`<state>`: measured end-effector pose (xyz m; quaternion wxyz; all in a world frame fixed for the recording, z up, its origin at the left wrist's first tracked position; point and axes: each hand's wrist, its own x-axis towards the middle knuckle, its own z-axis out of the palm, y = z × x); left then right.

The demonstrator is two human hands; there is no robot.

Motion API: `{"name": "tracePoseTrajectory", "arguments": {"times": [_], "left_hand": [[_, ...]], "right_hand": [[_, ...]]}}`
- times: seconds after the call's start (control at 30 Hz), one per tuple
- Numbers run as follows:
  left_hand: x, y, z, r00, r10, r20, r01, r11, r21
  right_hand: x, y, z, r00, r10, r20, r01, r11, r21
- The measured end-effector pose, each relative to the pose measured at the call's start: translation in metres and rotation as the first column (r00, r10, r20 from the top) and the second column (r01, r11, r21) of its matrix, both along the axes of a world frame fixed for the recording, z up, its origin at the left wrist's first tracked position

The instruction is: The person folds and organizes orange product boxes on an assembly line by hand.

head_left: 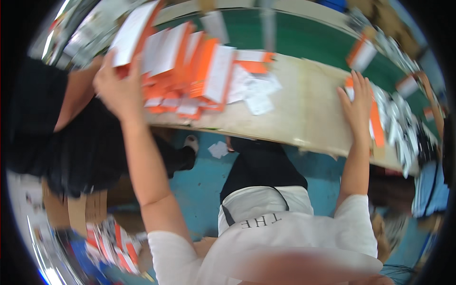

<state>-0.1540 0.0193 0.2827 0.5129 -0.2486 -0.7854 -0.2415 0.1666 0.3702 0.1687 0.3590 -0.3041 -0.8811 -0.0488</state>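
My left hand [121, 88] is at the far left of the table, its fingers closed around the near end of a large orange and white box [135, 35]. Beside that box, more orange and white boxes [211, 71] stand leaning in a row, with small orange and white pieces beneath them. My right hand [357, 102] lies flat with fingers stretched out, touching an orange and white package [376, 121] at the table's right. The hand covers part of that package. Motion blur softens both ends of the table.
White paper slips [259, 92] lie right of the boxes on the beige table [318, 104]. Behind runs a green belt [304, 35] carrying an orange and white box [362, 53]. Grey plastic bags [401, 128] pile up at right. A person in black [80, 137] stands close at left.
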Motion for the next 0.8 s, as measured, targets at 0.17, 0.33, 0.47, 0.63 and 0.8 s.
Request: {"name": "tracePoseTrajectory", "arguments": {"times": [0.17,0.33,0.47,0.63,0.8], "left_hand": [[-0.008,0.016,-0.005,0.993,0.079,0.092,-0.069,0.992,-0.104],[0.049,0.03,-0.02,0.943,-0.2,-0.265,0.206,0.978,-0.004],[0.115,0.043,-0.062,0.858,-0.503,-0.101,0.505,0.863,-0.009],[0.146,0.057,-0.103,0.729,-0.673,0.12,0.665,0.739,0.105],[0.15,0.057,-0.114,0.664,-0.724,0.188,0.701,0.69,0.182]], "right_hand": [[0.074,0.023,-0.064,0.846,-0.34,0.411,0.383,0.923,-0.024],[0.091,0.016,-0.066,0.855,-0.348,0.386,0.367,0.93,0.026],[0.096,0.011,-0.047,0.819,-0.369,0.439,0.413,0.91,-0.006],[0.11,0.028,-0.046,0.94,-0.278,0.198,0.293,0.955,-0.051],[0.118,0.025,0.007,0.921,-0.388,0.041,0.383,0.919,0.099]]}}
